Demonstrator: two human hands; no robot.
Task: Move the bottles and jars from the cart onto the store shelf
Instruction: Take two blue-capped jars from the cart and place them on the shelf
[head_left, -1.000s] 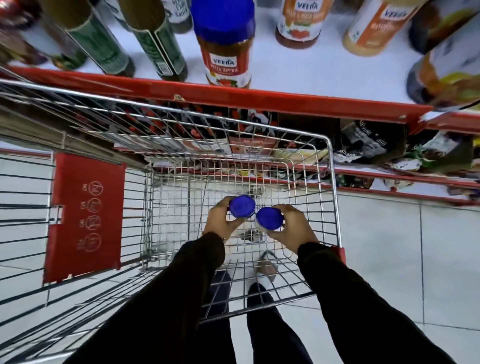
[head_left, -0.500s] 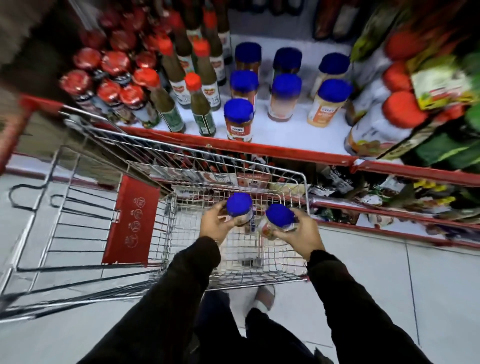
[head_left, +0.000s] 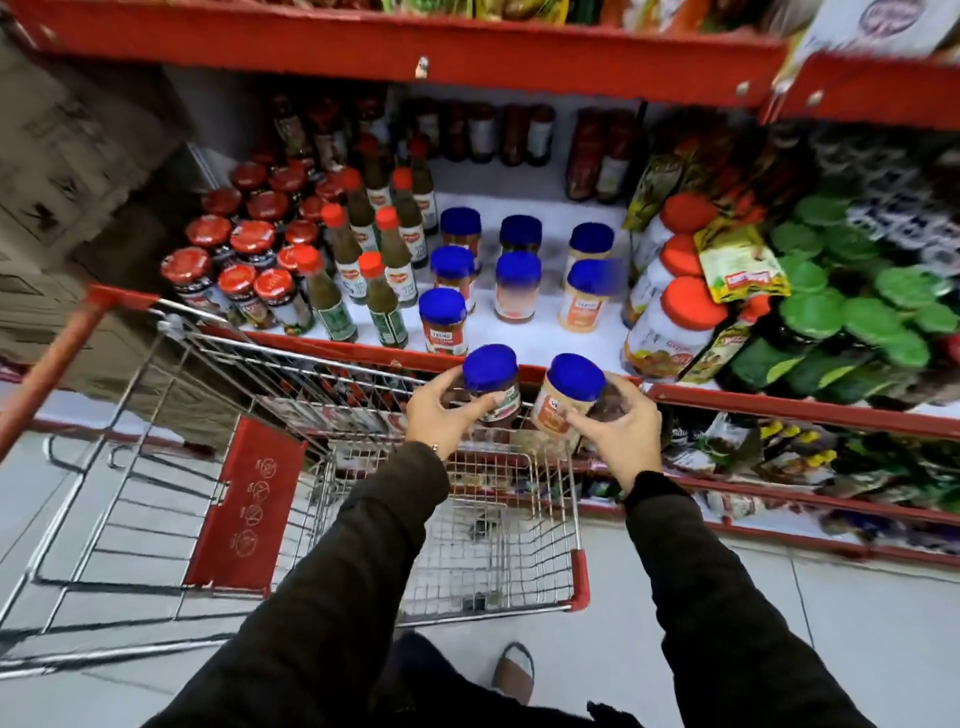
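Blue-capped jars are in both of the person's hands, raised above the far end of the wire cart (head_left: 498, 519) and just short of the shelf's red front lip (head_left: 727, 397). The left hand (head_left: 441, 410) is clamped around a dark-filled jar (head_left: 491, 384); the right hand (head_left: 618, 431) is clamped around a pale orange-labelled jar (head_left: 569, 400). Both jars are close to upright, caps up, the right one tipped slightly toward the left one. They sit near each other but I cannot tell whether they touch.

Taking the red front lip as the landmark: the white shelf board (head_left: 545, 322) lies directly beyond it, ahead of and slightly above the hands. Just behind the lip stands a lone blue-capped jar (head_left: 443, 322), with further blue-capped jars in rows behind it. Bare board shows to the right of that lone jar, in front of the rows and left of the large orange-capped tubs (head_left: 670, 327). Green sauce bottles (head_left: 332, 306) occupy the board to the left.

Judgement: the coming move turns on carrying each jar forward over the lip with its long axis kept vertical. The right hand is nearer the bare patch; the left hand is nearer the lone jar. The cart basket appears to hold nothing more, though its floor is blurred.
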